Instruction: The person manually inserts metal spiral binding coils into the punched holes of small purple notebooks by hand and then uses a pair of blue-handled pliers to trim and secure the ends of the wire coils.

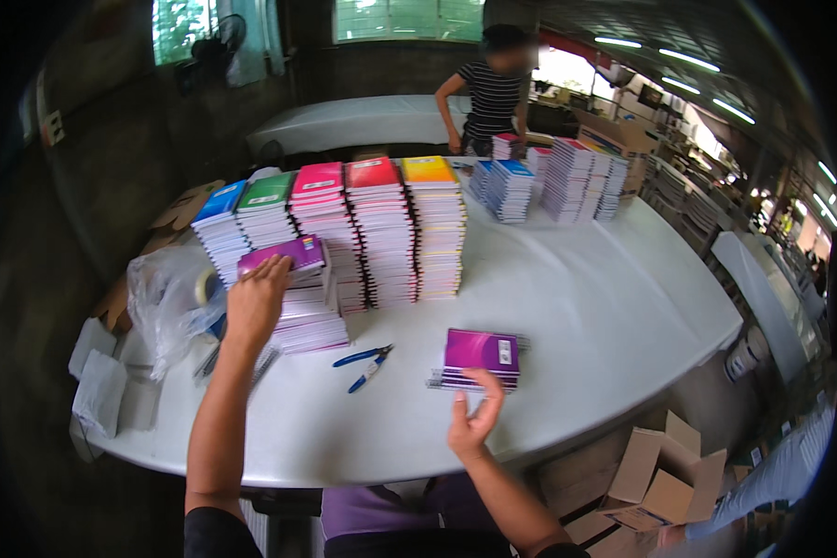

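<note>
In the head view, the left hand (256,299) lies flat and released on the purple-topped stack of notebooks (293,296), at the near left end of the row of coloured notebook stacks (381,232) on the white desk (604,307). The right hand (474,418), fingers spread, touches the near edge of a small purple notebook pile (479,358), gripping nothing. Blue pliers (363,358) lie between the two purple piles.

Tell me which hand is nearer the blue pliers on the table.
Right, though not by much. The right hand is just past the blue pliers to their right, at the small purple stack; the left hand rests up-left on the tall purple stack.
</note>
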Demonstrator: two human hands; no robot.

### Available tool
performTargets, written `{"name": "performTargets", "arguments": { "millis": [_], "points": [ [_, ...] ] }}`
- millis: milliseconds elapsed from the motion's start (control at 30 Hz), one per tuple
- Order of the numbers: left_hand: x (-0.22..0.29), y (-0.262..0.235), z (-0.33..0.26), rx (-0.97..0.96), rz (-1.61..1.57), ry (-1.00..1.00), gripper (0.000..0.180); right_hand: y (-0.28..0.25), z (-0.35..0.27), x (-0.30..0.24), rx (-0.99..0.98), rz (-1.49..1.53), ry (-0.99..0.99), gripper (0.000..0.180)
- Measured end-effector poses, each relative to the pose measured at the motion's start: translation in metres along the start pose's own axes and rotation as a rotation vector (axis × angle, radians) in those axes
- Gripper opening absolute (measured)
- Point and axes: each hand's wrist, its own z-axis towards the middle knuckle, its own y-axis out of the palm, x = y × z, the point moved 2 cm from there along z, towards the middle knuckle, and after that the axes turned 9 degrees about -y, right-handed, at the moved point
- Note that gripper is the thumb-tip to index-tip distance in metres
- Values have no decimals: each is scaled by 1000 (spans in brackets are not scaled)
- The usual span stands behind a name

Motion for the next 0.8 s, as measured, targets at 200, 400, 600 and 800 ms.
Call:
{"name": "performTargets", "arguments": {
  "millis": [200,400,600,800],
  "points": [
    [-16,-1,21,-194,-45,-18,28,16,13,-37,-183,149,-79,32],
    [48,-59,-18,316,80,136,23,11,28,-67,-364,18,-209,44],
    [126,-57,-147,-179,-1142,-519,28,32,1,-82,-436,-203,-291,54],
    [118,-9,-190,25,-1172,-610,38,7,-26,-23,-643,623,533,26]
  ]
}}
